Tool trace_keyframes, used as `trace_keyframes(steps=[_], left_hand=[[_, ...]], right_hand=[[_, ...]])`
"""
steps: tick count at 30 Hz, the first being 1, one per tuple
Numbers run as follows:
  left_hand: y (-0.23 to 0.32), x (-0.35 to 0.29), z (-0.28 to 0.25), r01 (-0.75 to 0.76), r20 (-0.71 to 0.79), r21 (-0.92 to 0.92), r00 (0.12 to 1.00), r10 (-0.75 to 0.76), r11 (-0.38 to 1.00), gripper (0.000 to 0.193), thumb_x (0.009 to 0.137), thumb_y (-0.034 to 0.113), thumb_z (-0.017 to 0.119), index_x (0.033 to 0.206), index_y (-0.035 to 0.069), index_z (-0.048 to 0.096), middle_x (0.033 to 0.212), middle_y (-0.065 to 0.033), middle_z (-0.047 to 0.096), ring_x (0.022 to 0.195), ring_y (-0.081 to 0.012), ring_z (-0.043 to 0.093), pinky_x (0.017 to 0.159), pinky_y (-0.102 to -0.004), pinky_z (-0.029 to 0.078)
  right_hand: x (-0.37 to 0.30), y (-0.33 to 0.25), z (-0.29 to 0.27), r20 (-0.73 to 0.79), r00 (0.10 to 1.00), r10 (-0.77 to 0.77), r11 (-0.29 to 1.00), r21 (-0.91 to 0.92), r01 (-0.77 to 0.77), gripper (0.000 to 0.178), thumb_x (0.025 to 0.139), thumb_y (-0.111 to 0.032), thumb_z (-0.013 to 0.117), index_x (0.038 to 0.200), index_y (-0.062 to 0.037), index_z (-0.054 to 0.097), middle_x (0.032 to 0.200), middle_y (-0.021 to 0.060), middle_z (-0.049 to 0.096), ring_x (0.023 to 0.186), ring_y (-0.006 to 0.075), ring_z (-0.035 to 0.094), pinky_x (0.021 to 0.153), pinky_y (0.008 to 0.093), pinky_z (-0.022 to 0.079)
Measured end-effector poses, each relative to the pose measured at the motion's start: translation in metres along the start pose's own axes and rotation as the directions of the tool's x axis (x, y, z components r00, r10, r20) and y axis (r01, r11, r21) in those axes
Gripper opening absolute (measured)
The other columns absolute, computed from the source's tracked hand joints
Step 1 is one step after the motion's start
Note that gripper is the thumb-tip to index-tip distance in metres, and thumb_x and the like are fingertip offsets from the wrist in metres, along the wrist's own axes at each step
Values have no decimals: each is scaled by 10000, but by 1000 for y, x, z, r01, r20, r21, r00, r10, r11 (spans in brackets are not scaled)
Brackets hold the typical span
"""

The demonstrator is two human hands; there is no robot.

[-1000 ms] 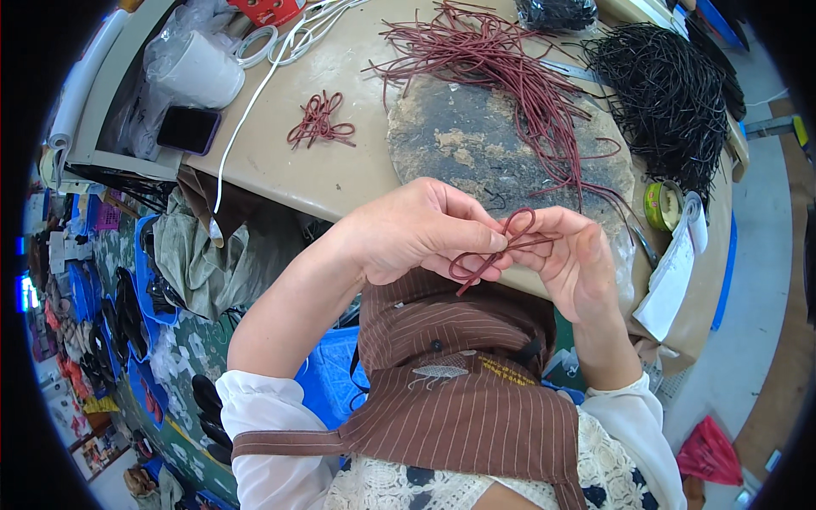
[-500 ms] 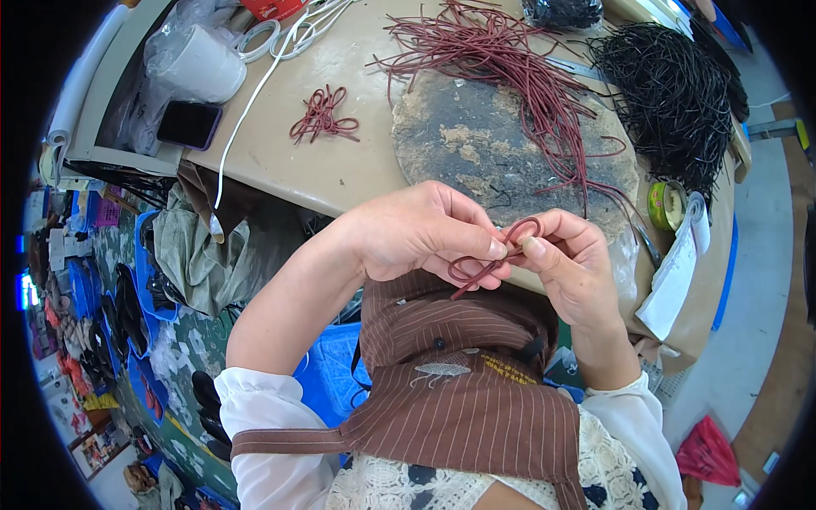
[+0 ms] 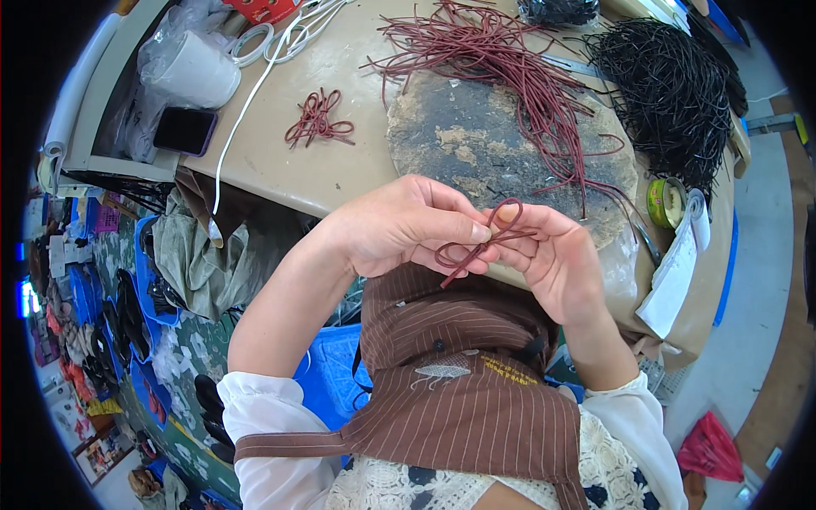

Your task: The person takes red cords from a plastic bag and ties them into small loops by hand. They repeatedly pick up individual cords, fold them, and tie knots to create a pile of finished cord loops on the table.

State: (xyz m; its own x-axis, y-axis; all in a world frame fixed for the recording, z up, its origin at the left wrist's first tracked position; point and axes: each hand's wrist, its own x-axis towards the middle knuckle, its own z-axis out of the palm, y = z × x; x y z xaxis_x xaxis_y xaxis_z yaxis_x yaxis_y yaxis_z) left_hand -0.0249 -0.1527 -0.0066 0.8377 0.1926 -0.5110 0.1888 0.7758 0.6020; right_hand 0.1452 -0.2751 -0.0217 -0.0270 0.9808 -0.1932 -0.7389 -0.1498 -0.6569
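Observation:
Between my two hands is a dark red cord bow (image 3: pixel 485 246), with one loop standing up, another to the left and a short tail hanging down. My left hand (image 3: pixel 408 225) pinches it near the knot between thumb and fingers. From the right, my right hand (image 3: pixel 557 259) has its fingers bent against the back of the bow, a cord end crossing them; its thumb no longer covers the knot. A finished-looking knotted bow (image 3: pixel 319 119) of the same cord lies on the table to the left. Behind my hands spreads a loose heap of dark red cords (image 3: pixel 544 110).
A worn round board (image 3: pixel 459 144) lies under the red cords. Black cords (image 3: pixel 663 93) are piled at the right, near a roll of tape (image 3: pixel 666 204) and folded white paper (image 3: pixel 674 276). To the left are a phone (image 3: pixel 185 130), a white cable (image 3: pixel 246 110) and a white roll (image 3: pixel 200 75).
Both hands have shifted slightly left and up with the bow. My right thumb has come off the front of the knot, and the upper loop stands more open to view.

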Motion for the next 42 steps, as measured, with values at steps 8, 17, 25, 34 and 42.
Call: trace_keyframes(steps=[8,17,25,34,42], left_hand=[[0,1,0,38,-6,29,999,-38,999,117,804,59,611,868,-38,604,838,-174,650,741,-221,656,637,-275,543],[0,2,-4,91,39,19,995,-91,996,132,793,66,623,872,-38,605,848,-183,652,754,-231,660,647,-287,545],[5,-14,-43,-38,-218,426,965,143,904,152,796,84,624,895,-31,631,825,-113,662,715,-156,644,649,-251,521],[-5,-32,-97,375,-167,924,212,963,78,324,758,84,618,1079,40,605,1263,-218,451,1142,-342,468,938,-372,393],[-45,8,-43,119,-46,993,398,916,-2,412,764,69,610,1172,70,550,1312,-179,422,1227,-329,394,991,-413,334]], right_hand=[[-3,18,-9,33,969,-244,850,-475,230,143,858,4,536,983,59,580,986,139,609,914,186,600,825,313,497],[-3,17,-6,-12,989,-150,912,-387,134,133,866,-20,537,967,49,590,963,122,614,850,162,610,774,300,522],[42,-16,2,212,977,-9,539,-822,183,498,749,-197,714,1139,22,495,1070,110,584,994,164,562,883,315,448],[235,-72,-67,300,940,-163,-478,-857,191,592,734,-546,610,1156,-135,554,1235,259,431,1157,391,411,967,418,345],[102,-65,-73,517,851,-87,-398,-802,446,371,720,-265,680,1031,-86,584,1183,163,491,1112,332,451,933,395,374]])
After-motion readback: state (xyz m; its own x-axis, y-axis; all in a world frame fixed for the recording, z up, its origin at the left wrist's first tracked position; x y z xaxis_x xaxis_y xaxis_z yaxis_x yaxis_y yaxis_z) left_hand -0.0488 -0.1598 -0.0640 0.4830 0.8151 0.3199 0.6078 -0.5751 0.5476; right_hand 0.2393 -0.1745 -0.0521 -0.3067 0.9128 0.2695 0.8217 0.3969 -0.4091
